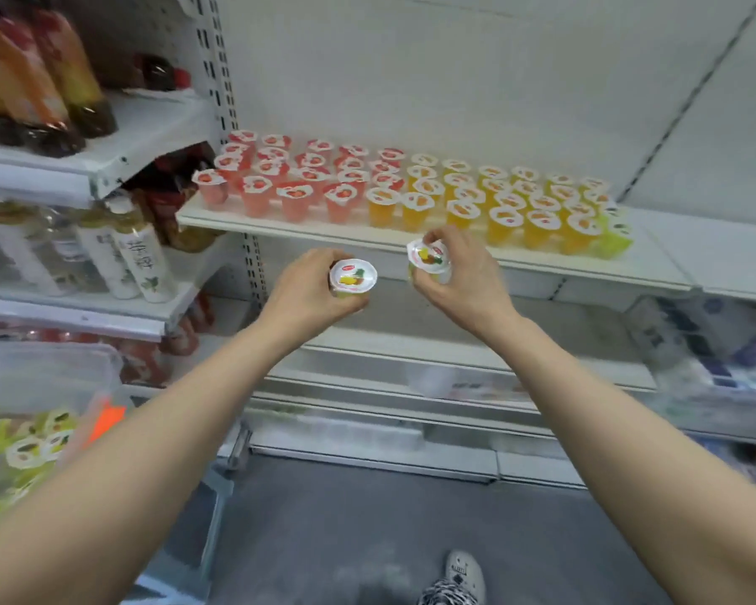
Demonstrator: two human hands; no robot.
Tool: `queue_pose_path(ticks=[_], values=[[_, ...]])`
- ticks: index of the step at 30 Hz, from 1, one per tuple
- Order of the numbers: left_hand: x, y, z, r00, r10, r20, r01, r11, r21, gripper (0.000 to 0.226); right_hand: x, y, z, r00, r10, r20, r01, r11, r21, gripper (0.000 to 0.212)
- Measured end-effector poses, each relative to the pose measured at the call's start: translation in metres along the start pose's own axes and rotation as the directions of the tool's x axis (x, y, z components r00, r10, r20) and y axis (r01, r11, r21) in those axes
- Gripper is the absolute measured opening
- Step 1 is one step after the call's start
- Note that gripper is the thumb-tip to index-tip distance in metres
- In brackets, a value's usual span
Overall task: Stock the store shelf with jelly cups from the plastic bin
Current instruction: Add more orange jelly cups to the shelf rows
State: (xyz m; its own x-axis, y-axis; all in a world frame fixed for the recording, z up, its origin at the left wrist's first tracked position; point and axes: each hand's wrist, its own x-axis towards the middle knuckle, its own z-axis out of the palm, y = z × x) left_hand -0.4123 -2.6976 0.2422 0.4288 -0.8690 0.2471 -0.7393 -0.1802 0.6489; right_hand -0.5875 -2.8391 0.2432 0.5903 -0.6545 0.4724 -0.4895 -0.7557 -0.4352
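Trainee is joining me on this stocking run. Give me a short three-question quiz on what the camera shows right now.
1. True or false: the left hand and the right hand each hold a jelly cup.
2. Which colour of cups fills the left end of the shelf? A) red B) green C) orange
3. Fill in: the plastic bin shows at the lower ___ of the view.

Key
1. True; each hand grips one cup, below the shelf's front edge.
2. A; the red cups stand at the left end.
3. left
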Motion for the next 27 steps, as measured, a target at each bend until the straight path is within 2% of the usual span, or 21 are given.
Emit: queue_pose_path(ticks=[9, 17, 22, 27], values=[[0.071, 0.127, 0.096, 0.979, 0.165, 0.116, -0.156, 0.984, -0.085, 0.055, -0.014, 0.129, -0.112, 0.973, 0.164, -0.161, -0.182, 0.977, -0.108, 0.033], [0.141, 0.227, 0.182, 0.974, 0.205, 0.094, -0.198, 0.977, -0.079, 0.055, 0.010, 0.254, -0.196, 0.943, 0.259, -0.208, -0.286, 0.952, -0.111, 0.032], [0.184, 0.271, 0.229, 0.974, 0.220, 0.062, -0.217, 0.975, -0.046, 0.054, 0.038, 0.331, -0.225, 0.941, 0.299, -0.158, -0.318, 0.941, -0.112, 0.033], [0.217, 0.295, 0.262, 0.987, 0.160, -0.007, -0.160, 0.986, -0.052, 0.056, 0.072, 0.386, -0.225, 0.935, 0.350, -0.059, -0.353, 0.933, -0.071, 0.032]])
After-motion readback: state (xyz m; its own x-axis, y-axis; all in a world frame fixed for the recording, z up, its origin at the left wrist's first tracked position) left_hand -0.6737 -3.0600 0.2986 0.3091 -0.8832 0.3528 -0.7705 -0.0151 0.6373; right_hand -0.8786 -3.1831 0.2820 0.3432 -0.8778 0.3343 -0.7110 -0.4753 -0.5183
